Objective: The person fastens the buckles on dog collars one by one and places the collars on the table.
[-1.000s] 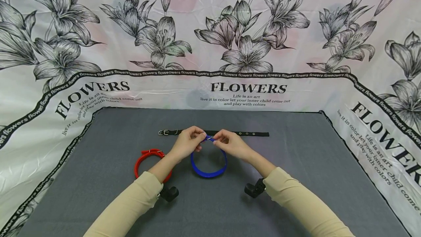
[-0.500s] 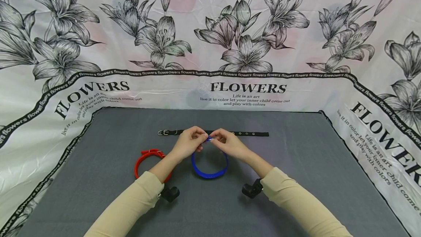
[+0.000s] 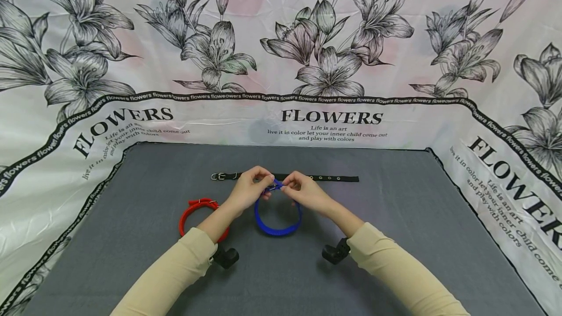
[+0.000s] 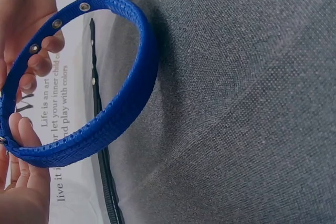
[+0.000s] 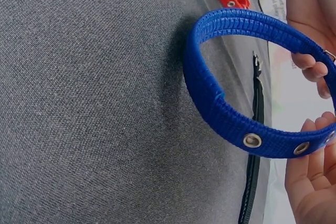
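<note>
A blue collar [image 3: 277, 232] with metal eyelets is bent into a loop between both hands, its buckle part at the top near the fingertips. My left hand [image 3: 249, 189] pinches the buckle end, and my right hand [image 3: 309, 191] pinches the strap end just beside it. In the left wrist view the blue collar [image 4: 118, 114] hangs as a ring, a bit of the metal buckle [image 4: 3, 140] showing at the left edge. From the right wrist the eyelets [image 5: 252, 140] face the camera, and fingers of both hands curl at the band.
Flat behind the hands lies a black collar [image 3: 338, 178] with a buckle at its left end. A red collar [image 3: 184, 218], fastened in a loop, lies left of the blue one, partly under the left forearm. A flowered cloth [image 3: 325, 133] rises behind the grey table surface [image 3: 395, 199].
Both hands stay at the buckle with slight finger shifts. The right wrist has come a little left, and more of the blue strap and buckle shows between the fingertips now.
</note>
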The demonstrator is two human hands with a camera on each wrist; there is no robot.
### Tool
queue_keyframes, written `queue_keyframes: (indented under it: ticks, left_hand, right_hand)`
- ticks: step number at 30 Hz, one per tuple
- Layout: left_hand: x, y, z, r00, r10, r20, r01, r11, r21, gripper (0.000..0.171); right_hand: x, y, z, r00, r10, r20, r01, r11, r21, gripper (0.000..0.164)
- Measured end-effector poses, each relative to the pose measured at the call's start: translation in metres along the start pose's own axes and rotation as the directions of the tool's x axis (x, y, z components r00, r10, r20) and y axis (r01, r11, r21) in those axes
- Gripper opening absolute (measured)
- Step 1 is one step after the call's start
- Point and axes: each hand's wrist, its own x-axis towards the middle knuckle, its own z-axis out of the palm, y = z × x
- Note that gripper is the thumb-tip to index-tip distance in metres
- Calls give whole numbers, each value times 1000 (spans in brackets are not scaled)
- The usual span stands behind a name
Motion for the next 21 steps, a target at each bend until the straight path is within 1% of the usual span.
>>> queue_keyframes:
  ticks: [1,3,6,8,10,15,17,21]
  left_hand:
    - [0,1,-1,1000,1,3,-1,1000,-12,22]
    - [-5,9,-2,1000,-2,14,2,1000,-26,23]
    - [-6,11,-3,1000,-11,28,12,999,-50,25]
    - [-5,10,-3,999,-13,30,15,998,-56,25]
    - [-1,2,-2,1000,-12,19,13,998,-64,27]
    - [0,1,0,1000,-8,-5,8,998,-70,24]
    - [0,0,1,1000,-6,-9,5,998,-70,22]
    - [0,0,2,1000,-8,2,8,998,-56,20]
  right_hand:
    - [0,0,0,1000,4,1,-4,1000,5,20]
    - [-1,0,-1,1000,4,4,-4,1000,11,20]
    - [-1,-1,-1,1000,8,3,-8,1000,17,20]
    - [0,-1,-1,1000,8,-2,-8,1000,14,22]
    - [0,-1,0,1000,1,-11,-1,1000,13,24]
    - [1,-2,1,999,-29,-14,29,999,45,32]
    - [1,-3,2,1000,-25,-12,26,998,59,32]
    - [1,-5,1,1000,-1,-25,2,999,34,28]
